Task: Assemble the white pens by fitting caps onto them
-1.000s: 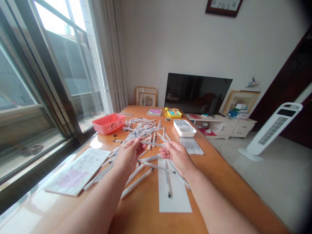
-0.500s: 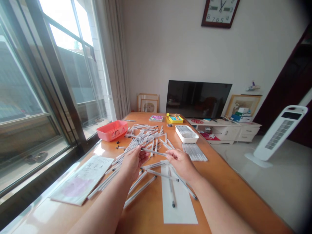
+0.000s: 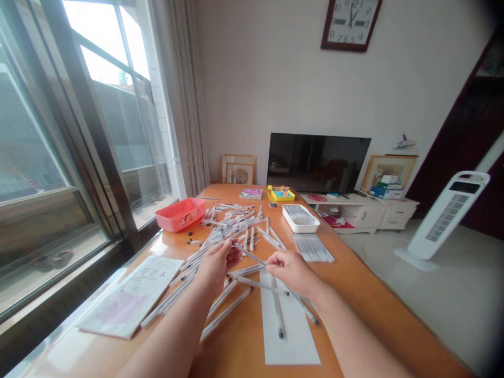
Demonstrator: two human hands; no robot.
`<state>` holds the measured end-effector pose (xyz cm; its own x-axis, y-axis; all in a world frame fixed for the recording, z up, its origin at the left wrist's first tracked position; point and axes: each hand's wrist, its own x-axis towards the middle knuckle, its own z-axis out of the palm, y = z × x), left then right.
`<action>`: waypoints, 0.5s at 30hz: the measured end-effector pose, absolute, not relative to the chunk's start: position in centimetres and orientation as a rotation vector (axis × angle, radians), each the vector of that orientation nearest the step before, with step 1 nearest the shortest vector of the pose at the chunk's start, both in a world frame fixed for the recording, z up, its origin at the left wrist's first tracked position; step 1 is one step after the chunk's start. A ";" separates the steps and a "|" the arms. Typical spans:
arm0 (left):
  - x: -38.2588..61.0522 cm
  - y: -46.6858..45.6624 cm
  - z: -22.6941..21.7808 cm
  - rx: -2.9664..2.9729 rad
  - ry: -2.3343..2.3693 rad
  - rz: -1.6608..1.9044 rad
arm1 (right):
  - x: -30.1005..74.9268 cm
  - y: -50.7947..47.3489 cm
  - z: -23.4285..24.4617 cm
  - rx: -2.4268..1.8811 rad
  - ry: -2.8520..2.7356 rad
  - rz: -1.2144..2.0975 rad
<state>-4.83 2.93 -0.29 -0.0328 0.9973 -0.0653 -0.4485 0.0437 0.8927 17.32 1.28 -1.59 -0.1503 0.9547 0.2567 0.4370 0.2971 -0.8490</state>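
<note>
With the held pen (image 3: 252, 254) taken as the centre of the dial, the left hand (image 3: 216, 265) is placed at 8 o'clock and the right hand (image 3: 290, 270) between 3 and 4. The pen is gripped at both ends: its dark end, pointing towards 10 o'clock, is pinched in the left fingertips, and its other end is held between the right thumb and fingers. It is held slanted above the table (image 3: 368, 296).

A heap of loose pens (image 3: 226, 227) is spread mainly towards 11 o'clock, lying crosswise. At 10 o'clock a red basket (image 3: 185, 216) is seen, and small black caps (image 3: 189, 234) are scattered near it. A white tray (image 3: 305, 229), filled with slim greyish rods, is set at 2 o'clock; a row of similar rods (image 3: 314, 248) is laid side by side at 3.

At 5 o'clock a white sheet (image 3: 297, 338) is laid flat. One dark-ended pen (image 3: 277, 310) is rested lengthwise on it, and its upper part is crossed by another pen (image 3: 263, 285). A notebook (image 3: 129, 296) is placed between 8 and 9, a colourful booklet (image 3: 251, 194) at 12, and a yellow box (image 3: 282, 195) at 1.
</note>
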 end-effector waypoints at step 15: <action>-4.9 3.3 -0.2 0.955 1.101 1.415 | 23.3 4.0 -1.9 -1.596 -1.286 0.503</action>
